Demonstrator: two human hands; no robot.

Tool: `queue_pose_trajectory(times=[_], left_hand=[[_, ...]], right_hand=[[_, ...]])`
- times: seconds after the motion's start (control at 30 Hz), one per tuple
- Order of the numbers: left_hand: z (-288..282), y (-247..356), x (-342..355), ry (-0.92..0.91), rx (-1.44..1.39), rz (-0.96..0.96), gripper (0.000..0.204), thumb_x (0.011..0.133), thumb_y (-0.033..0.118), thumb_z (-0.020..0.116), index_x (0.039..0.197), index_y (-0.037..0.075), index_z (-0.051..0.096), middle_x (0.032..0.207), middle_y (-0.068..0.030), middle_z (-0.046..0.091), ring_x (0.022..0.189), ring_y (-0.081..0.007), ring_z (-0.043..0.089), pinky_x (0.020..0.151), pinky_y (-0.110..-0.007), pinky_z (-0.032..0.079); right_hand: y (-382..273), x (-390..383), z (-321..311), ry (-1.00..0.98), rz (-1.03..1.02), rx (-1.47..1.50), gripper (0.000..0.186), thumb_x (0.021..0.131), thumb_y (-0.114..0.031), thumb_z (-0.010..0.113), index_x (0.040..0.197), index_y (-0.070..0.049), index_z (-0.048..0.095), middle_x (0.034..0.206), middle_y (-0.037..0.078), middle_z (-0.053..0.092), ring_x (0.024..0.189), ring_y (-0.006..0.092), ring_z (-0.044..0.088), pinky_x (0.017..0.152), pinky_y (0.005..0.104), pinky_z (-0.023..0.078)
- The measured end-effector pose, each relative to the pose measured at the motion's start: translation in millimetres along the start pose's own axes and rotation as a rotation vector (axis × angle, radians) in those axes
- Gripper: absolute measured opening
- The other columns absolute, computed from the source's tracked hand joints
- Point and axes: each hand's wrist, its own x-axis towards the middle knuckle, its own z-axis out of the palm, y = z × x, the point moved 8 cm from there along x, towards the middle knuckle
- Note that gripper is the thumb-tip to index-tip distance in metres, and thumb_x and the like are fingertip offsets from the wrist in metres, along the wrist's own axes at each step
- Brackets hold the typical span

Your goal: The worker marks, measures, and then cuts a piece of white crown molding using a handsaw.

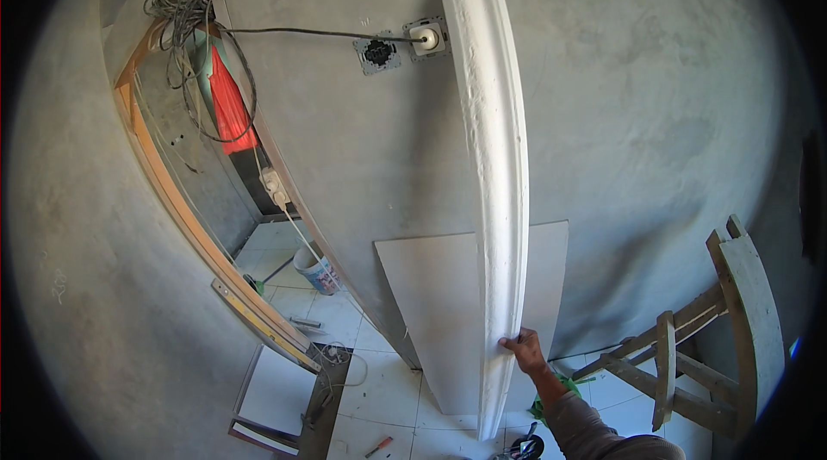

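A long white cornice moulding [501, 193] stands nearly upright in front of the grey wall, its ragged top end at the height of the wall sockets. My right hand [524, 348] grips its right edge low down, with the thumb on the front face and the other fingers behind, partly hidden. The moulding's lower end comes down near the tiled floor; whether it touches cannot be made out. Behind it a pale flat board [431, 288] leans against the wall. My left hand is out of view.
A wooden stepladder or trestle [741, 313] stands at right. Left, a doorway with a wooden frame [185, 223] holds a coiled black cable [183, 8], plugged into a wall socket [425, 38]. A bucket [316, 270], a yellow level [258, 318] and a screwdriver-like tool [379, 446] are lower down.
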Motion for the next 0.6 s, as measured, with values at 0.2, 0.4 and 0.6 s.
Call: queue_pose_trajectory(times=[0.2, 0.4, 0.6], left_hand=[[-35.2, -53.1, -49.0, 0.052, 0.001, -0.143, 0.019, 0.102, 0.026, 0.051, 0.101, 0.008, 0.058, 0.084, -0.0041, 0.059, 0.076, -0.0230, 0.058, 0.064, -0.035, 0.052], [-133.9, -99.8, -149.9, 0.189, 0.070, -0.353, 0.019, 0.102, 0.027, 0.050, 0.099, 0.009, 0.057, 0.080, -0.0039, 0.058, 0.073, -0.0233, 0.057, 0.062, -0.034, 0.051], [-192.3, -139.9, -220.3, 0.294, 0.045, -0.476, 0.020, 0.102, 0.027, 0.049, 0.097, 0.009, 0.056, 0.077, -0.0037, 0.057, 0.069, -0.0236, 0.056, 0.059, -0.033, 0.051]], right_hand=[[-24.5, 10.3, -17.8, 0.038, -0.068, -0.056, 0.022, 0.086, -0.009, 0.069, 0.098, 0.009, 0.071, 0.088, 0.009, 0.072, 0.080, 0.0130, 0.065, 0.078, 0.0295, 0.053], [-45.1, 23.3, -18.2, 0.075, -0.264, -0.351, 0.024, 0.084, -0.016, 0.073, 0.087, 0.007, 0.070, 0.077, 0.007, 0.068, 0.071, 0.0139, 0.059, 0.068, 0.0327, 0.048], [-26.2, 35.0, -38.0, 0.055, -0.137, 0.030, 0.021, 0.087, -0.007, 0.070, 0.102, 0.007, 0.070, 0.087, 0.004, 0.069, 0.079, 0.0111, 0.061, 0.073, 0.0282, 0.049]])
